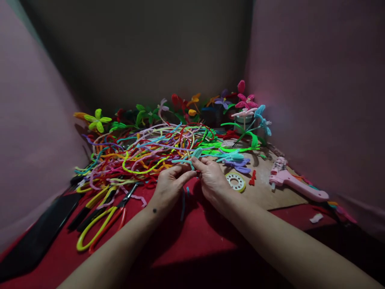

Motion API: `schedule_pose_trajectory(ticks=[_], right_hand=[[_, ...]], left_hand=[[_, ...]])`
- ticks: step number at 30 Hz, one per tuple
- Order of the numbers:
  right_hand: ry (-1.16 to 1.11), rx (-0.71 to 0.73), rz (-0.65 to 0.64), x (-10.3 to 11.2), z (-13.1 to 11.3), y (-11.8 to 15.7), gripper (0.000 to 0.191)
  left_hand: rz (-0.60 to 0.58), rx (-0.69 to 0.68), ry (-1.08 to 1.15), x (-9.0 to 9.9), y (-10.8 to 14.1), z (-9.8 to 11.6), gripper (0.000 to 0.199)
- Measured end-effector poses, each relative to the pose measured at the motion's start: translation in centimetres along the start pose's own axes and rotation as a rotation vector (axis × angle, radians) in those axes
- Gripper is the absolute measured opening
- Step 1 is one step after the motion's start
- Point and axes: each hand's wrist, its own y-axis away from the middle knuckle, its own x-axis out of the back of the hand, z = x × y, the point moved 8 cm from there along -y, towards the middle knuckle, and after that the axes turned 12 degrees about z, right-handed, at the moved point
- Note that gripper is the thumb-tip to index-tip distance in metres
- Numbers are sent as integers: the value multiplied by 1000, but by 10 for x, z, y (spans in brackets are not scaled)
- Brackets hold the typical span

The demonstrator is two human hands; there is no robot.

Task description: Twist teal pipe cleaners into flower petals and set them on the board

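My left hand [173,184] and my right hand [210,176] meet over the red cloth, fingers pinched together. Between their fingertips is a light teal pipe cleaner piece [197,153], with a looped part upright above my right thumb and a strand reaching left. A bit of red shows at the fingertips; what it belongs to is hidden. Behind my hands spreads a heap of colorful pipe cleaners [144,152]. Teal petal shapes [233,157] and purple ones [240,164] lie just beyond my right hand.
Scissors with yellow and orange handles [104,228] lie at left near pliers [90,206]. At right, a pink glue gun [300,185], a tape spool [235,182] and a small red piece [252,177] lie on cardboard [270,198]. Pipe cleaner flowers [98,120] line the back.
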Motion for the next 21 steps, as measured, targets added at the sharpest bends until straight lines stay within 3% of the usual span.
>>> schedule_pose_trajectory(ticks=[3, 7, 11, 14, 18, 21], right_hand=[[24, 18, 14, 2, 3, -1, 27], [85, 49, 69, 9, 6, -5, 30], [75, -7, 81, 9, 12, -3, 31], [85, 2, 85, 9, 10, -4, 32], [196, 161, 124, 17, -6, -14, 33], [269, 192, 120, 19, -12, -17, 32]], left_hand=[[-17, 86, 38, -3, 1, -9, 17], [-179, 329, 274, -15, 7, -28, 19], [-318, 439, 438, -30, 16, -30, 17], [-285, 367, 296, -29, 19, -28, 17], [-170, -4, -131, -12, 15, -9, 19], [-109, 3, -169, 2, 7, -8, 20]])
